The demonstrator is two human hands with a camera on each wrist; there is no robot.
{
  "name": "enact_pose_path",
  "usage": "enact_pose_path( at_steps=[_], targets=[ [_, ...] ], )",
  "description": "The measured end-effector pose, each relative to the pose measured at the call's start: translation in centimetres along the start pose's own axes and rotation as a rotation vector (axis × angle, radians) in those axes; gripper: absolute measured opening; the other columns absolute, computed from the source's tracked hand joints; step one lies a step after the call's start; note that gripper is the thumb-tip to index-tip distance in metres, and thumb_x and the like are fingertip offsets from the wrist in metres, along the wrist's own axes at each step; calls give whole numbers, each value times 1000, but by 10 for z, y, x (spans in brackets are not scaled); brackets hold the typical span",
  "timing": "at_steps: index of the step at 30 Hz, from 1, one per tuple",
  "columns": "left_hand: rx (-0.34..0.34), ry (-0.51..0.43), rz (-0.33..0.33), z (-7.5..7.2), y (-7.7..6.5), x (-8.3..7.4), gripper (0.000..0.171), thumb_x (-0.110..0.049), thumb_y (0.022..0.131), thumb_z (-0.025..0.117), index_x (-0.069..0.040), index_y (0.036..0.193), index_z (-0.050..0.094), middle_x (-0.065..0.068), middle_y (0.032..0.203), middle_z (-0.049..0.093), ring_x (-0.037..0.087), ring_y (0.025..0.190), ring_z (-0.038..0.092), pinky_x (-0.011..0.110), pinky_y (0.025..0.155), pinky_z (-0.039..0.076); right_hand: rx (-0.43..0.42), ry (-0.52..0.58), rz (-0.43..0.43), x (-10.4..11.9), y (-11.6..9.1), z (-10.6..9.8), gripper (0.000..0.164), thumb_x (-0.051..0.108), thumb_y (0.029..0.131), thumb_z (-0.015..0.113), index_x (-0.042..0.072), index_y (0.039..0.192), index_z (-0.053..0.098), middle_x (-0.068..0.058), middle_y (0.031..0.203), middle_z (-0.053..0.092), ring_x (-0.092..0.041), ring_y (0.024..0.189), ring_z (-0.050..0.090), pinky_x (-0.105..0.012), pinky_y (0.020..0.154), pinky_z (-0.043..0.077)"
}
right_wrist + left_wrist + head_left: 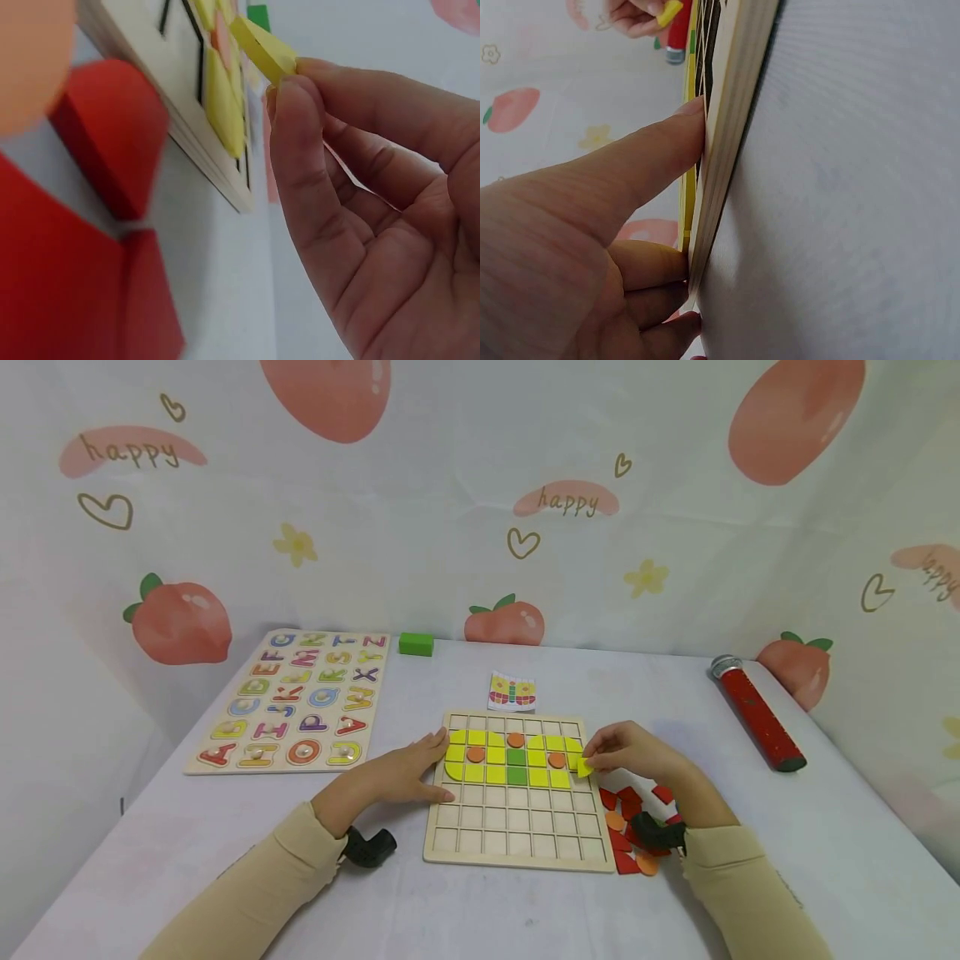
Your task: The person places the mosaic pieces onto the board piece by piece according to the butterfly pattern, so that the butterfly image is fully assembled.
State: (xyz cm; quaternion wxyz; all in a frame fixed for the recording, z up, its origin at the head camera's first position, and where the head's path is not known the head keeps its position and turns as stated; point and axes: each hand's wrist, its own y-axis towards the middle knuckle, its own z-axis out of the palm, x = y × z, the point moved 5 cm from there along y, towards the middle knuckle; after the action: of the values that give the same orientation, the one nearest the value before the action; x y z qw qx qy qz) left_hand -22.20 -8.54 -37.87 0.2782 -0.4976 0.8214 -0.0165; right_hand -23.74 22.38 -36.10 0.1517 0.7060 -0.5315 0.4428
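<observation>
A wooden grid board point(517, 822) lies on the table, its upper rows filled with yellow tiles point(496, 774), orange discs point(476, 755) and green squares point(517, 765). My left hand point(401, 772) rests at the board's left edge, fingers spread; the left wrist view has its thumb point(660, 154) on the board's rim. Between thumb and forefinger my right hand point(633, 750) pinches a yellow tile point(262, 49), tilted over the right end of the yellow rows. Loose red tiles point(112, 131) and orange discs point(647, 863) lie beside the board, partly hidden under the right wrist.
Behind the board lies a small butterfly pattern card point(512, 692). An alphabet puzzle board point(277, 770) is at the left, with a green block point(416, 644) near its far corner. At the right lies a red cylinder with a silver end point(759, 714).
</observation>
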Motion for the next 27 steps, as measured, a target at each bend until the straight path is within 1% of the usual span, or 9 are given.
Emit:
enact_pose_path(
  at_steps=[3, 5, 8, 13, 18, 24, 27],
  targets=[
    [0, -2, -4, 0, 0, 0, 95, -50, 81, 66, -9, 150, 16, 5, 158, 8, 24, 146, 10, 43, 118, 17, 45, 10, -13, 1, 0, 6, 19, 11, 87, 64, -7, 95, 63, -7, 84, 67, -14, 71, 62, -27, 71, 56],
    [1, -2, -4, 0, 0, 0, 95, -50, 81, 66, -9, 150, 15, 5, 158, 8, 24, 146, 11, 43, 118, 17, 58, 2, -14, 1, 0, 9, 19, 11, 87, 64, -7, 94, 64, -7, 83, 68, -14, 71, 63, -28, 71, 56],
    [1, -2, -2, 0, 0, 0, 95, -50, 81, 66, -9, 150, 15, 6, 158, 8, 24, 146, 11, 43, 118, 17, 57, -20, -12, 1, 1, 12, 18, 11, 86, 66, -6, 92, 65, -8, 82, 69, -14, 70, 64, -28, 69, 56],
    [3, -3, -1, 0, -1, 0, 94, -50, 81, 65, -9, 150, 15, 5, 158, 8, 24, 146, 10, 43, 118, 17, 32, -56, -9, 1, 2, 14, 13, 8, 84, 67, -4, 87, 66, -8, 80, 68, -14, 69, 63, -28, 67, 56],
    [5, -6, 5, -1, -2, -2, 94, -49, 82, 65, -8, 150, 15, 6, 158, 8, 26, 146, 11, 44, 118, 16, 13, -56, -7, 0, 3, 15, 10, 5, 83, 67, -5, 85, 66, -7, 80, 68, -14, 70, 63, -28, 67, 56],
    [2, -3, 3, -2, -3, -2, 95, -49, 81, 66, -8, 150, 14, 7, 158, 9, 26, 145, 11, 44, 118, 16, 35, -57, -20, 0, 2, 14, 12, 7, 83, 67, -5, 88, 66, -8, 81, 68, -15, 70, 64, -29, 67, 56],
    [4, -5, 4, -2, -2, -2, 95, -50, 81, 65, -8, 150, 14, 6, 158, 8, 25, 146, 11, 44, 118, 16, 45, -82, -33, 1, 0, 11, 14, 9, 83, 68, -4, 89, 67, -9, 83, 69, -15, 71, 63, -28, 68, 55]
  ],
)
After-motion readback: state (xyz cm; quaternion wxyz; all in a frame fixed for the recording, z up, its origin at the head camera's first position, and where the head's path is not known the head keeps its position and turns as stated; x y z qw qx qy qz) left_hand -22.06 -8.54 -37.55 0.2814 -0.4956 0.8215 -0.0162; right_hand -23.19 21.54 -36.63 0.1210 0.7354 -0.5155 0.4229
